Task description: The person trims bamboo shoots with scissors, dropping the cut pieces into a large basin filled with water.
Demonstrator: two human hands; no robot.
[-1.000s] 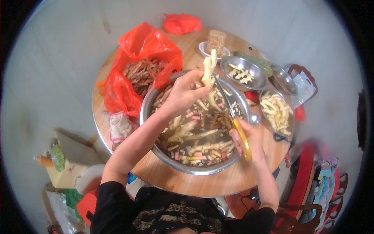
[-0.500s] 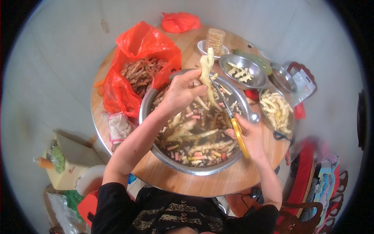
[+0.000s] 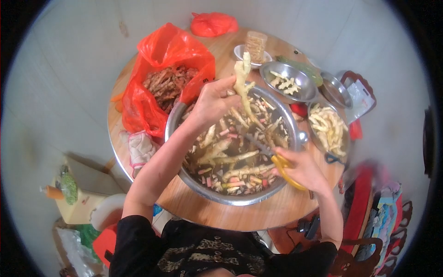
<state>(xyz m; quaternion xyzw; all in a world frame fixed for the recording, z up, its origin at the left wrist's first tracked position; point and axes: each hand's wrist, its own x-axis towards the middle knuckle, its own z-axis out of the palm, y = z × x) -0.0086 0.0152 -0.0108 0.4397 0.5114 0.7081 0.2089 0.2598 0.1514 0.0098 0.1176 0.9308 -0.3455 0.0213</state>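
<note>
My left hand (image 3: 214, 99) pinches a long, branching piece of pale ginger (image 3: 242, 83) upright above a big metal basin (image 3: 171, 127). In my right hand (image 3: 300, 168) is a pair of scissors (image 3: 281, 168) with yellow handles. Their blades point left over the basin, below the held ginger and apart from it; blur hides how far they are open. More ginger pieces (image 3: 217, 152) float in the basin's water among pink and pale trimmings.
A red plastic bag (image 3: 131, 104) with brownish roots (image 3: 168, 85) stands left. Steel bowls (image 3: 302, 94) at the right hold pale ginger. Behind are a white bowl (image 3: 238, 51) with a clear tub (image 3: 255, 44) and a red bundle (image 3: 213, 24). A cloth glove (image 3: 140, 150) lies left.
The scissors have come away from the ginger, moving down and to the right with my right hand. My left hand has shifted slightly left and up, still gripping the ginger.
</note>
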